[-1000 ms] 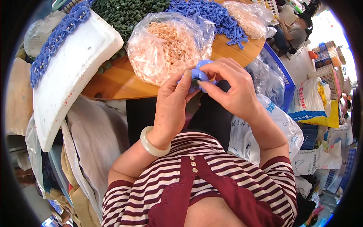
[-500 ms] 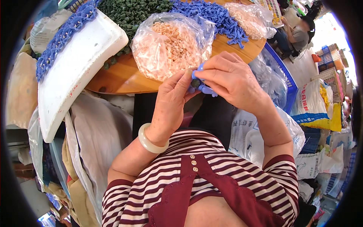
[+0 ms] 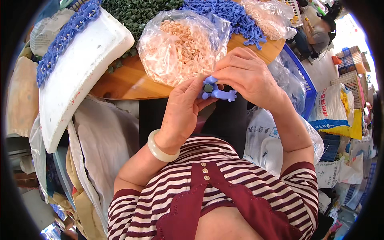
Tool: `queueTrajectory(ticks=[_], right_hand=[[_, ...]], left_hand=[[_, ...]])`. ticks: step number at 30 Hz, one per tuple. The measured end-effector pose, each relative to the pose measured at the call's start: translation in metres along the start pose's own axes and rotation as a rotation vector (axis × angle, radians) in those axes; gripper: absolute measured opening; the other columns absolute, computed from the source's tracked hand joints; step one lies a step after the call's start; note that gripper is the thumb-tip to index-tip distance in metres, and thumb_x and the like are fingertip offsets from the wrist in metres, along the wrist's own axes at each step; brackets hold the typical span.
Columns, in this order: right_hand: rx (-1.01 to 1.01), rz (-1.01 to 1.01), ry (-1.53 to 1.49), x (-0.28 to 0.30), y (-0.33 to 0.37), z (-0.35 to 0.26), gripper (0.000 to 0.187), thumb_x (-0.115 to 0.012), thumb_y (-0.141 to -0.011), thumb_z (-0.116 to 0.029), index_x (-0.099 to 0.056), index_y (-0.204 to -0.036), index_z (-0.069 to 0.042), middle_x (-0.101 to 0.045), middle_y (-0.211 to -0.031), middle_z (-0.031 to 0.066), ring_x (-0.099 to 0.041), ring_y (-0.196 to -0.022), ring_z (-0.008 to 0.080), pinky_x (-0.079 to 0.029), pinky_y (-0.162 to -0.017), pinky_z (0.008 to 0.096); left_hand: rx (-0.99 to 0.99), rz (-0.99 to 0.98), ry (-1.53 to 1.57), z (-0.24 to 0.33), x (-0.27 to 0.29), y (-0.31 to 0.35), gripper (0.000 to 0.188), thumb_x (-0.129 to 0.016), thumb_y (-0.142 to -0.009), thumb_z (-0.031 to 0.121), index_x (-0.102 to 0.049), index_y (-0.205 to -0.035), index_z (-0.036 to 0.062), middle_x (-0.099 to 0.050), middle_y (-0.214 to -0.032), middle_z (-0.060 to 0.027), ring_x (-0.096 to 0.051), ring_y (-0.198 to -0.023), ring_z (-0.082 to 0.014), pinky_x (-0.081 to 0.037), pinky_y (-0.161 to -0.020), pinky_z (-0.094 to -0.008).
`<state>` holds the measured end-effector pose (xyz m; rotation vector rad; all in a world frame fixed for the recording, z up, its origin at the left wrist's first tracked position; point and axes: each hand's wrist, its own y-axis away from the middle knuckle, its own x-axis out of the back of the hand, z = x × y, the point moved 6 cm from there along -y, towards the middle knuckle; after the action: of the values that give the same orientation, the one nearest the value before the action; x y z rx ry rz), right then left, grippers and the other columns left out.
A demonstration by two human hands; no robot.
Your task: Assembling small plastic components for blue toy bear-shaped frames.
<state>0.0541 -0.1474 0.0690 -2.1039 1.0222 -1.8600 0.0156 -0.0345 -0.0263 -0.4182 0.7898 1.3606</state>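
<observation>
Between my hands is a small blue plastic toy figure [image 3: 219,94] with a dark green piece [image 3: 208,88] set in its middle. One blue arm with a splayed hand sticks out toward the right. My left hand [image 3: 185,96] is closed around the figure's left side, thumb on top. My right hand [image 3: 246,76] pinches its upper edge with thumb and fingers; whether a smaller part sits in that pinch is hidden. Just beyond my hands stands a clear plastic bag [image 3: 150,38] of peach-coloured small parts [image 3: 186,48] on the round wooden table [image 3: 116,82].
Dark green parts [image 3: 140,16] and blue parts [image 3: 224,16] lie heaped at the back. A white foam board [image 3: 84,68] carries a row of blue figures [image 3: 66,42] on the left. At right are a blue crate [image 3: 306,86], plastic sacks [image 3: 334,108] and a seated person [image 3: 318,38].
The figure has turned, so its blue arm and splayed hand now show more plainly. My right hand has risen slightly and shifted its pinch to the upper edge.
</observation>
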Motion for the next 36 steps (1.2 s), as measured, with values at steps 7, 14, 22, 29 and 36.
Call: queueTrajectory(ticks=[7, 14, 22, 29, 36], right_hand=[[-0.087, 0.025, -0.084, 0.000, 0.004, 0.007, 0.023, -0.071, -0.070, -0.006, -0.066, -0.092, -0.004, -0.061, -0.097, 0.0061, -0.056, -0.090, 0.0233, -0.045, -0.080, 0.0331], [-0.413, 0.191, -0.210, 0.004, 0.024, 0.021, 0.046, -0.074, -0.073, -0.021, -0.059, -0.113, -0.005, -0.054, -0.115, 0.0114, -0.053, -0.104, 0.0273, -0.042, -0.089, 0.0337], [-0.656, 0.122, -0.571, -0.020, 0.035, 0.029, 0.054, -0.076, -0.073, -0.019, -0.054, -0.119, -0.003, -0.051, -0.117, 0.0068, -0.052, -0.102, 0.0162, -0.043, -0.085, 0.0286], [-0.602, 0.101, -0.627, -0.020, 0.033, 0.032, 0.056, -0.079, -0.068, -0.018, -0.056, -0.117, -0.005, -0.049, -0.117, 0.0039, -0.050, -0.100, 0.0129, -0.042, -0.084, 0.0265], [-0.582, 0.093, -0.589, -0.024, 0.034, 0.036, 0.057, -0.080, -0.067, -0.019, -0.055, -0.116, -0.004, -0.048, -0.118, 0.0038, -0.051, -0.100, 0.0133, -0.043, -0.085, 0.0270]], left_hand=[[-0.065, 0.010, -0.015, 0.004, 0.002, -0.006, 0.031, -0.043, -0.098, 0.024, -0.057, -0.112, -0.0001, -0.062, -0.103, -0.0066, -0.060, -0.093, -0.0121, -0.050, -0.085, -0.0279], [-0.111, 0.069, -0.094, 0.007, -0.001, -0.006, 0.034, -0.044, -0.098, 0.022, -0.053, -0.121, -0.0012, -0.061, -0.106, -0.0068, -0.059, -0.095, -0.0113, -0.049, -0.085, -0.0263], [-0.361, 0.014, -0.275, 0.014, -0.006, 0.004, 0.034, -0.049, -0.096, 0.013, -0.050, -0.126, -0.0011, -0.059, -0.105, -0.0059, -0.055, -0.091, -0.0090, -0.046, -0.080, -0.0228], [-0.511, -0.005, -0.635, 0.023, -0.006, 0.010, 0.033, -0.052, -0.093, 0.009, -0.051, -0.124, -0.0018, -0.059, -0.108, -0.0072, -0.055, -0.094, -0.0113, -0.045, -0.081, -0.0233], [-0.574, -0.023, -0.717, 0.026, -0.003, 0.007, 0.033, -0.054, -0.092, 0.010, -0.051, -0.123, -0.0027, -0.059, -0.109, -0.0095, -0.055, -0.095, -0.0134, -0.044, -0.083, -0.0248]])
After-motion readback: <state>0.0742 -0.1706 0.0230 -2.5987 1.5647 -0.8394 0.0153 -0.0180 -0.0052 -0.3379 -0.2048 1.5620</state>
